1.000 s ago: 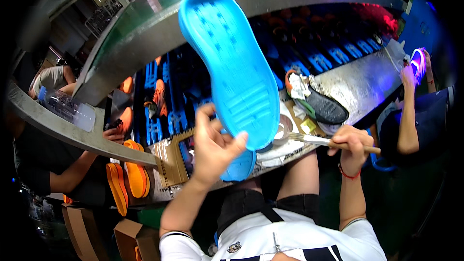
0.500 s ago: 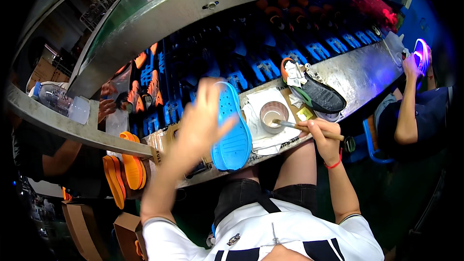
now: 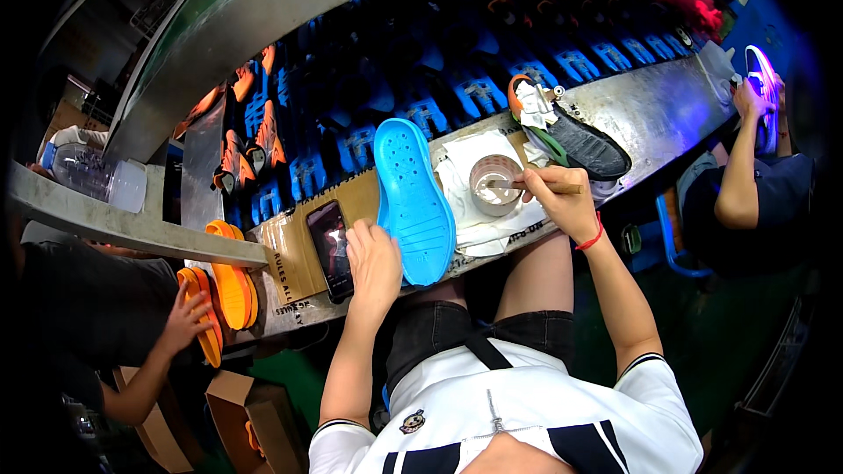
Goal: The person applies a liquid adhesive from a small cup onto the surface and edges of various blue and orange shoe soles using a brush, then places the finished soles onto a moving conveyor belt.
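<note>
A blue shoe sole [image 3: 413, 197] lies flat on the metal bench [image 3: 650, 114], tread side up. My left hand [image 3: 373, 262] rests on its near left edge and holds it down. My right hand [image 3: 559, 197] grips a wooden-handled brush [image 3: 536, 185] whose tip dips into a small round pot [image 3: 494, 183] standing on white paper [image 3: 464, 177]. A black phone [image 3: 332, 248] lies on brown cardboard just left of my left hand.
A dark shoe upper [image 3: 584, 145] lies right of the pot. Behind the bench a conveyor [image 3: 421, 79] carries blue holders and orange soles. Orange soles [image 3: 230, 276] are stacked at the left, where another person's hand [image 3: 183, 320] reaches. A person [image 3: 746, 175] at right holds a shoe.
The blue sole was held high in my left hand, then came down and now lies flat on the bench. My right hand moved the brush into the pot.
</note>
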A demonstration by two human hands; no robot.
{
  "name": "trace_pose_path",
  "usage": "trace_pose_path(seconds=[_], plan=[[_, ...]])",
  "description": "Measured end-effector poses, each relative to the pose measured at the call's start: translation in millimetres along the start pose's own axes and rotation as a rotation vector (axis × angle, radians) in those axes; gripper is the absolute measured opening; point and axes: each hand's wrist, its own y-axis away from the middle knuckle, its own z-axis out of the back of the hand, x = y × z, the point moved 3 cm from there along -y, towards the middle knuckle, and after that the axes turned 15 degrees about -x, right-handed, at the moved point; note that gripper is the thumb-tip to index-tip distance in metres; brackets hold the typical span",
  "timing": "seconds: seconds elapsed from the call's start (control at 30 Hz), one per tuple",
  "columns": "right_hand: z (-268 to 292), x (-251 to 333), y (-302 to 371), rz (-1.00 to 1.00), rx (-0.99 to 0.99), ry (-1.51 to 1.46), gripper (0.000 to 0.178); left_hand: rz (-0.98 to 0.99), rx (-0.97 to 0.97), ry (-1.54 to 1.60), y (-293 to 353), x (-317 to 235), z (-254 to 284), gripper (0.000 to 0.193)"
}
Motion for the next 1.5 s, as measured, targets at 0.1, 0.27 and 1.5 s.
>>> trace_pose_path(seconds=[0.1, 0.27, 1.5], plan=[[6.2, 7.3, 1.0, -0.059, 0.014, -0.039, 0.016, 0.103, 0.128, -0.009, -10.6, 0.4, 4.4, 0.019], [26.5, 35.1, -1.5, -0.038, -0.091, -0.249, 0.018, 0.482, 0.123, 0.543, -29.2, -5.3, 45.2, 0.027], [15.0, 84.0, 40.5, 0.138, 0.094, -0.27, 0.02, 0.512, -0.095, 1.403, -14.3, -65.9, 22.6, 0.056]])
